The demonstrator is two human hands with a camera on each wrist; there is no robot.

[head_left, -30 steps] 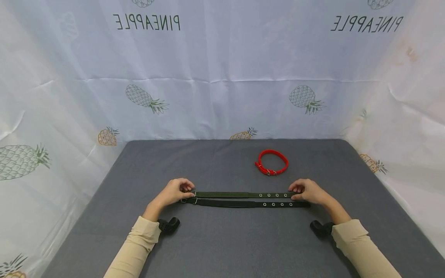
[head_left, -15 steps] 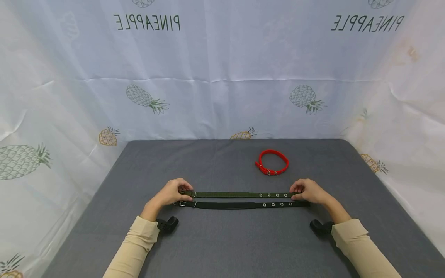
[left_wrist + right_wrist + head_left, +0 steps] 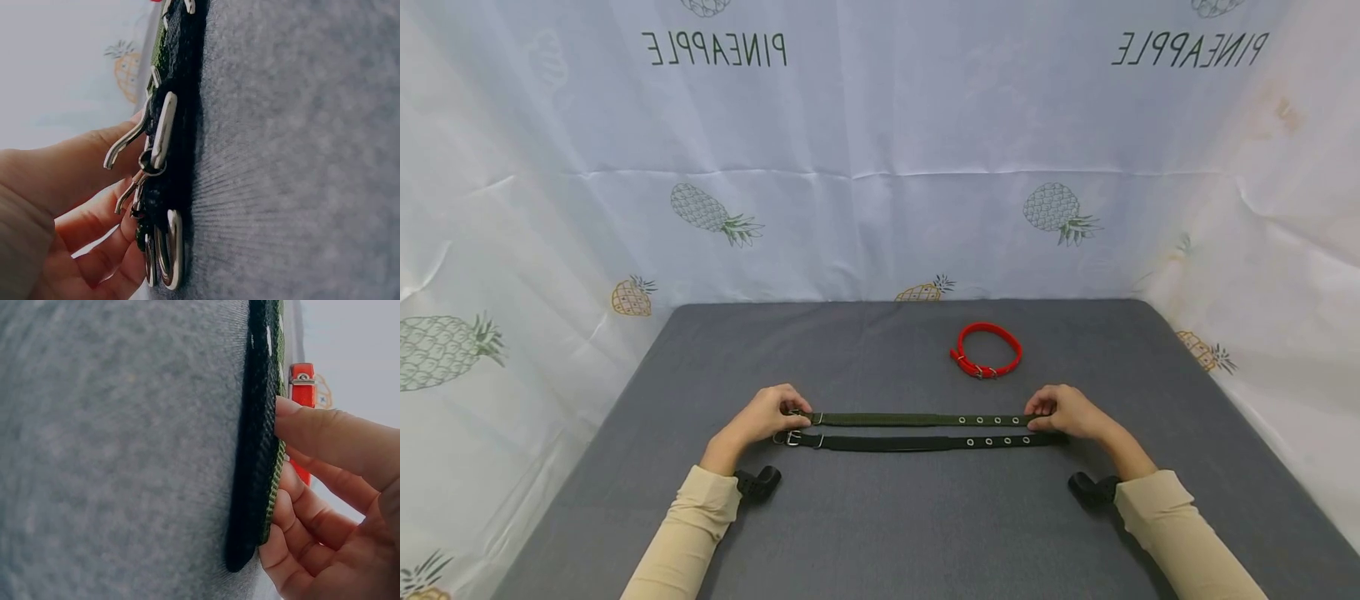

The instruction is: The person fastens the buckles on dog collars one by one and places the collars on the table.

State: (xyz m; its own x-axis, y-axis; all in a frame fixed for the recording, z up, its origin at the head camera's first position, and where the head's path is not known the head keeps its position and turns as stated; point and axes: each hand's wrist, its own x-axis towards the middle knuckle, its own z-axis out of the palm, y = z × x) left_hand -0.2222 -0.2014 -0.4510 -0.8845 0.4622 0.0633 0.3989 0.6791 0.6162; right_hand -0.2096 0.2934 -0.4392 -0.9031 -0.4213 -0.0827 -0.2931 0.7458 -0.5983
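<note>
1. Lying nearest on the grey fabric-covered counter: a dark, almost black webbing collar with metal eyelets and a silver buckle at its left end, stretched out straight from left to right.
2. Lying just behind and parallel, edge to edge with it in the wrist views: an olive-green webbing collar with the same eyelets and buckle.
3. Holding the buckle ends: the left hand, fingers curled at the green collar's buckle, thumb resting near the dark one's.
4. Pinching the eyelet ends: the right hand, thumb on top, curled fingers against the green collar's edge.
5. Sitting well beyond, right of centre: a red collar buckled into a loop, apart from both hands.
6. Hanging behind everything: a white pineapple-printed cloth backdrop.
</note>
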